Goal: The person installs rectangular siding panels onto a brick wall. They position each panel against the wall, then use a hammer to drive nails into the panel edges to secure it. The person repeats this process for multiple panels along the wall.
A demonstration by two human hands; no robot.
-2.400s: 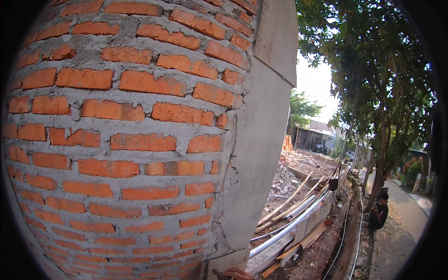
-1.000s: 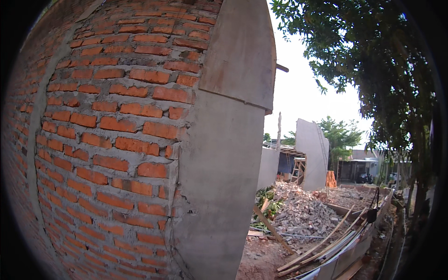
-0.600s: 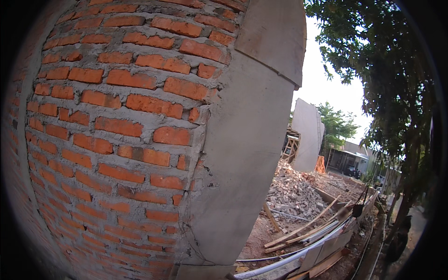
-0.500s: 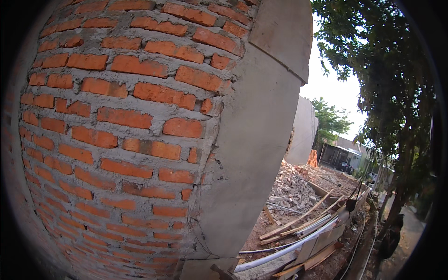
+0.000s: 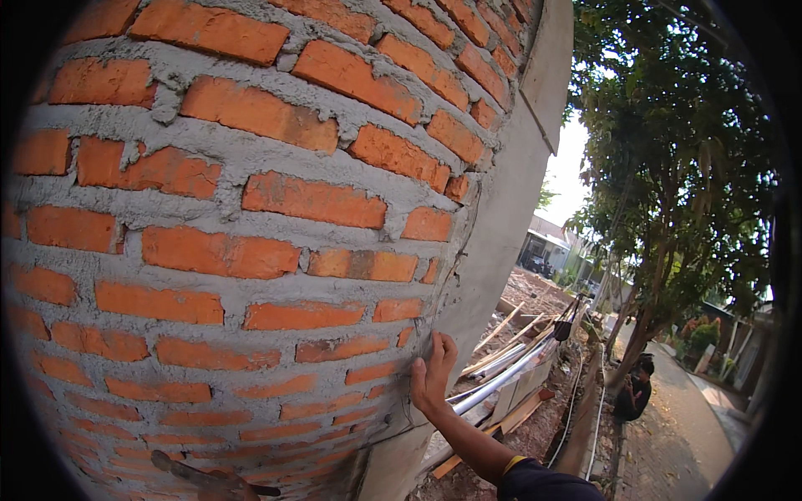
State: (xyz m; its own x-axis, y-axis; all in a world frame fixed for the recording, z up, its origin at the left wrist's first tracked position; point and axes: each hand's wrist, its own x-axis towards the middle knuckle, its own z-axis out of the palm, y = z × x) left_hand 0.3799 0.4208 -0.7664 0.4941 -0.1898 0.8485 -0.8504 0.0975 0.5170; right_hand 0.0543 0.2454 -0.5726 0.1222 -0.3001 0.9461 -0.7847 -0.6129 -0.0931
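Note:
A red brick wall with thick grey mortar joints fills the left of the view, very close. It meets a grey concrete column on its right. My right hand lies flat against the wall at that joint, fingers spread and pointing up, holding nothing. Its forearm enters from the lower edge in a dark sleeve with a yellow cuff. A dark, rusty trowel-like blade pokes in along the wall at the bottom edge. The hand holding it is hidden, and my left hand is not visible.
Long planks and a metal pipe lie on the dirt beside the column. A person in dark clothes crouches by a tree trunk. A paved path runs on the right, with low buildings behind.
The view has come closer to the wall and tipped downward. My right hand has come into view and now rests on the wall by the column. The trowel-like blade has appeared at the bottom.

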